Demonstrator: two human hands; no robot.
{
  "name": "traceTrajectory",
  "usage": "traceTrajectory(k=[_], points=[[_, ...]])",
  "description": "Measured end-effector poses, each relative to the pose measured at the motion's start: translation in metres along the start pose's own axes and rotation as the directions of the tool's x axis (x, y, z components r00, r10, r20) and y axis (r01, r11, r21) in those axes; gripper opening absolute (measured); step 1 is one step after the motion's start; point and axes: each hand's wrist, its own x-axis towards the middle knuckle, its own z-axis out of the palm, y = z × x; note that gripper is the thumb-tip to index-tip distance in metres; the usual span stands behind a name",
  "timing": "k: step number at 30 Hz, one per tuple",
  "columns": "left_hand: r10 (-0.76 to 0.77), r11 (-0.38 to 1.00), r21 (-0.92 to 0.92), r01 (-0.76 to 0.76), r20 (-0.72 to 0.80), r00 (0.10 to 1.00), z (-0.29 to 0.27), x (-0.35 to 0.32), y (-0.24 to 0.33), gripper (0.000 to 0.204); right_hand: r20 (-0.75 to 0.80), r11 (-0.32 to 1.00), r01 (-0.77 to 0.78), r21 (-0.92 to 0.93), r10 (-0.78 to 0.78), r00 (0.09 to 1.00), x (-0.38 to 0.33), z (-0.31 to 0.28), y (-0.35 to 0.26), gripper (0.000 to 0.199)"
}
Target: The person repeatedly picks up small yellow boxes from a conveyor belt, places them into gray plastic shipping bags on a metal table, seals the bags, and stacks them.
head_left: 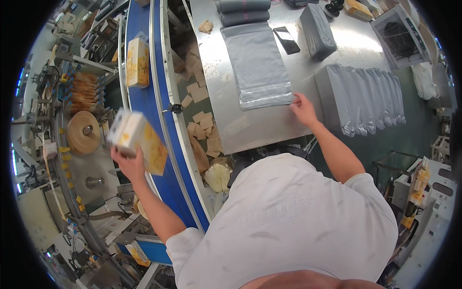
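My left hand (129, 164) is closed around a white-and-yellow soft tissue pack (153, 147), held tilted over the left side of the blue conveyor belt (166, 180). The pack is a little blurred by motion. On the metal table (262, 129), my right hand (305, 111) has its thumb and fingers closed at the near right corner of a flat grey plastic bag (257, 65). That bag lies on a pile of the same kind, its clear strip toward me. Another tissue pack (138, 62) lies farther up the belt.
A row of filled grey bags (361, 98) stands to the right, with a grey block-shaped package (318, 33) behind it. A dark phone (287, 40) and rolled grey bags (244, 12) lie on the table. Cardboard scraps (204, 123) fill the gap beside the conveyor. Machinery (83, 130) stands left.
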Motion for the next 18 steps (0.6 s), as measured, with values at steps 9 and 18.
traceTrajectory(k=[9,18], points=[[-0.012,0.742,-0.427,0.517,0.762,0.647,0.249,-0.072,0.273,0.081,0.151,0.891,0.255,0.376,-0.331,0.932,-0.012,0.007,-0.093,0.085],[-0.036,0.471,-0.596,0.65,0.723,0.69,0.367,-0.063,0.266,0.087,0.288,0.943,0.31,-0.12,-0.265,0.92,0.067,-0.015,-0.036,0.057]])
